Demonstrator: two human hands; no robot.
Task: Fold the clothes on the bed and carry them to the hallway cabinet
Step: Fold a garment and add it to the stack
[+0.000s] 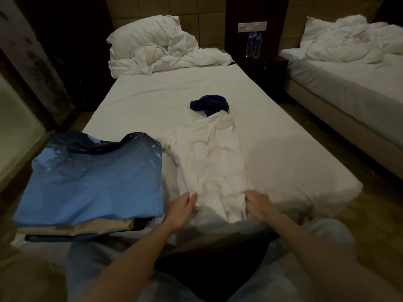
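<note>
Both hands gripped the white shirt's [209,158] hem, left hand [182,209], right hand [258,207]. Risk: a pull drags it off the bed [283,149], or bunches it against the folded stack [91,184] beside it.

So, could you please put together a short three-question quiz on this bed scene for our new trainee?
1. True or false: both hands hold the near edge of the white shirt.
2. Multiple choice: where does the dark navy garment lie? A) on top of the folded stack B) crumpled just beyond the white shirt's far end C) on the nightstand
3. Short answer: what colour is the top item of the folded stack on the bed's near left corner?

Key
1. True: the left hand and right hand each hold it.
2. B
3. Blue, dark at the far end.
</note>
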